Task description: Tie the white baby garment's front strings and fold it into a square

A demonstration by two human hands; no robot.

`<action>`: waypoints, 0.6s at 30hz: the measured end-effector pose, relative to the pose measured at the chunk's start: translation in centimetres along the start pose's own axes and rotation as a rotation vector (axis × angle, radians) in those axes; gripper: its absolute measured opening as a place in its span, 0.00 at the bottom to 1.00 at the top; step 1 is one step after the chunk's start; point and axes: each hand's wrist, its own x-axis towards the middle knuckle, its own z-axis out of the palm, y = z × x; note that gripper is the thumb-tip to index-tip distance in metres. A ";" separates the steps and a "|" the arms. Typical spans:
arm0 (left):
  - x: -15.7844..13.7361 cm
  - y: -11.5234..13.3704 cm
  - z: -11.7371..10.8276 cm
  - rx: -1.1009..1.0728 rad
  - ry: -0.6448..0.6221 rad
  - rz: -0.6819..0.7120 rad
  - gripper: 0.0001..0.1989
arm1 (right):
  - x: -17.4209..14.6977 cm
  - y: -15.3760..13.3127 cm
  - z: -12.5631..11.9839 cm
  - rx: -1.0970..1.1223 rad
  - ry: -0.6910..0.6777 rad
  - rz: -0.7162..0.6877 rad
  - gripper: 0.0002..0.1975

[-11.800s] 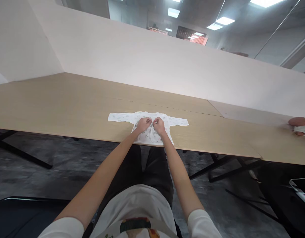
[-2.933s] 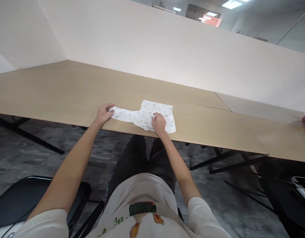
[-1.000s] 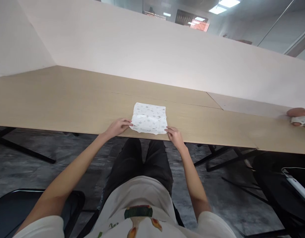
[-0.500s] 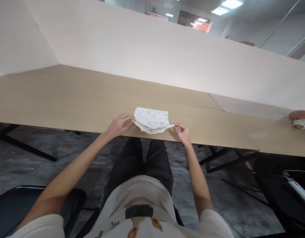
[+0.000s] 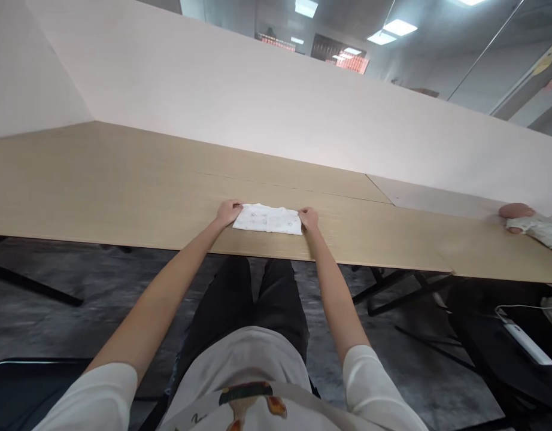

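A white cloth (image 5: 267, 219) with a small scattered print lies folded into a narrow strip near the front edge of the table (image 5: 168, 179). My left hand (image 5: 229, 212) is closed on its far left corner, with the fingers bent around the edge. At the opposite end, my right hand (image 5: 308, 219) grips the far right corner. The far edge of the cloth looks slightly wavy between the hands, and a crease runs down its middle. My fingertips are partly hidden.
A doll (image 5: 516, 211) in pale printed clothing lies at the table's far right. A white wall panel (image 5: 240, 96) rises behind the table. Below right, a white power strip (image 5: 527, 343) with a cable rests on a black chair (image 5: 487, 341). Another dark chair (image 5: 33, 389) stands lower left.
The cloth's near edge has been folded away from me, making a narrower strip. Both hands moved forward with it to the far corners. The view has shifted slightly right.
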 end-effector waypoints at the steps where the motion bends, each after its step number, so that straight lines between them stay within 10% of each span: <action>1: -0.2 -0.2 0.2 0.001 0.014 0.000 0.16 | -0.1 0.3 0.2 -0.009 0.006 -0.022 0.13; 18: -0.6 0.0 0.1 -0.024 0.120 -0.114 0.15 | 2.1 -0.9 1.3 0.132 0.011 -0.209 0.13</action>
